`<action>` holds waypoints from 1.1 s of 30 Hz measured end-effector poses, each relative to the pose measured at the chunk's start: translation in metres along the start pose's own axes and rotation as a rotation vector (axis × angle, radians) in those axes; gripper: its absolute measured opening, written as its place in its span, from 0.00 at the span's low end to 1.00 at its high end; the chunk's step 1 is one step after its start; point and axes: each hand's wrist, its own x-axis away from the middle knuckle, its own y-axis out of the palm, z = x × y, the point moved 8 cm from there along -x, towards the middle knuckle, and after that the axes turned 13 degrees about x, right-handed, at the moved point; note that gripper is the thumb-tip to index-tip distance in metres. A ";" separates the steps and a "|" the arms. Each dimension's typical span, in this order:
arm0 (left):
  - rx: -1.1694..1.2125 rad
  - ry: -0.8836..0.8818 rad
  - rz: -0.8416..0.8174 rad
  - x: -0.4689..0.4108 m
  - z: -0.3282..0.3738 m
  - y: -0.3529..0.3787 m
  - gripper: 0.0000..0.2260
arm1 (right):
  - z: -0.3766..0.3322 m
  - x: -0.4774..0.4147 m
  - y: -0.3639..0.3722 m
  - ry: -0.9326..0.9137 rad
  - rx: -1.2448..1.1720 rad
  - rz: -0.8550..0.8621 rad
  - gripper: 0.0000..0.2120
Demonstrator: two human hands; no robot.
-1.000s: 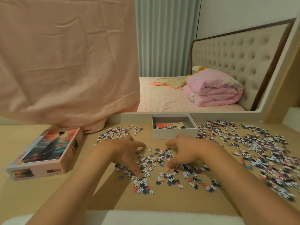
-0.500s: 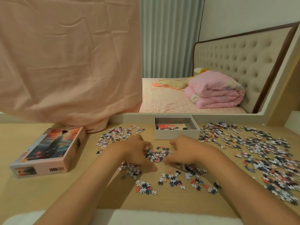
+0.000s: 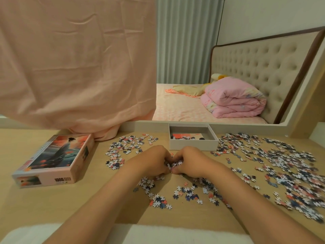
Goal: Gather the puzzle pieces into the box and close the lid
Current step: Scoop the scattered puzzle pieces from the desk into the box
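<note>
Tabletop [image 3: 52, 208]: puzzle pieces [image 3: 281, 164] mostly still loose. The big field is on the right side, a smaller patch sits far-left of centre, and there is scatter near centre under the forearms.

Lid [image 3: 52, 159]: far left, picture side up, well apart from everything else. The left hand is the nearer one for it later.

Box [image 3: 193, 146]: open, at the far edge of the tabletop, centre-right. Its long axis runs left-right, so a long wall faces the hands. Only a few pieces show inside.

Left hand [image 3: 151, 161] and right hand [image 3: 191, 162]: pressed together just near of the box. Fingers [image 3: 176, 171] of both are curled inward and cup a clump [image 3: 173, 164] of pieces between the palms. The clump looks to be resting on the tabletop, not lifted.

Key relation: the box is straight ahead, on the far side of the clump and slightly right. Its near wall is just beyond the knuckles, and the right hand is closer to it. My read is that the next move is lift, go a short way far-right over that wall, then release. The wall stands above the tabletop, so the clump has to clear it rather than slide in.

Risk: a loose two-hand cup will likely shed pieces from the bottom once it lifts.

Progress: early, the bulk is still outside the box.
</note>
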 end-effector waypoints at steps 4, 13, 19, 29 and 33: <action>0.092 0.034 0.105 0.000 0.002 -0.004 0.13 | 0.005 -0.003 -0.004 0.044 -0.061 0.052 0.21; 0.520 0.044 0.273 -0.005 -0.009 -0.012 0.04 | 0.031 -0.005 -0.005 0.128 -0.570 0.127 0.11; 0.593 0.130 0.343 -0.032 0.015 -0.049 0.03 | 0.042 -0.022 -0.046 0.102 -0.713 0.228 0.13; 0.313 0.206 0.292 -0.092 0.042 -0.061 0.10 | 0.067 -0.064 -0.084 0.014 -0.281 0.303 0.12; 0.157 0.242 0.241 -0.091 0.034 -0.049 0.14 | 0.075 -0.066 -0.075 -0.009 -0.185 0.251 0.13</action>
